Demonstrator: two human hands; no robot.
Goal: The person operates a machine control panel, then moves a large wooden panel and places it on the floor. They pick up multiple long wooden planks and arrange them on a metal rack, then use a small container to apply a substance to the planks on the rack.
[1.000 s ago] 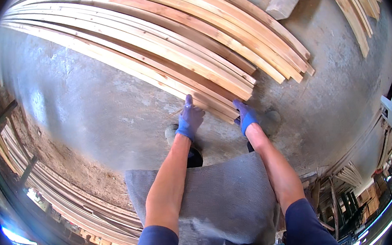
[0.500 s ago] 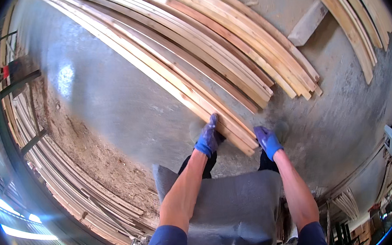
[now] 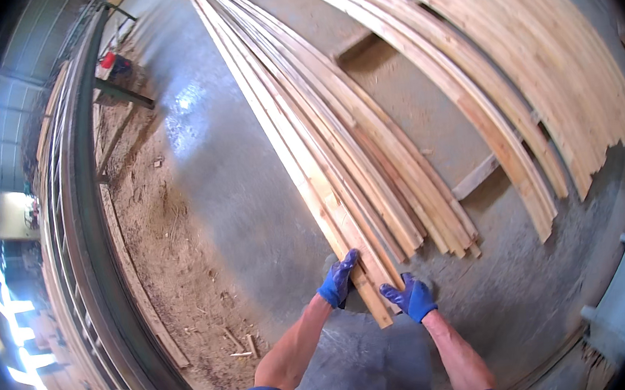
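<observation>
Two long, pale wooden boards run away from me across the floor. My left hand (image 3: 340, 277), in a blue and purple glove, wraps round the left edge of the left board (image 3: 372, 302), close to its near end. My right hand (image 3: 413, 297), gloved alike, grips the near end of the neighbouring board (image 3: 354, 225), with its thumb across the top; its fingertips are hidden. The left board's end sticks out nearer to me than the other's. A grey apron (image 3: 362, 363) hangs below my hands.
Right beside these boards lies a row of more boards (image 3: 409, 186). Farther right, a wide layer of boards (image 3: 542, 75) rests on crosswise timbers (image 3: 478, 176). A dark metal rack (image 3: 91, 239) and sawdust-covered ground (image 3: 174, 246) run along the left. Pale blue equipment (image 3: 624, 300) stands at the lower right.
The view has turned, showing more of the boards at right. My right hand has moved from beside the board ends onto one of them. My left hand keeps its hold.
</observation>
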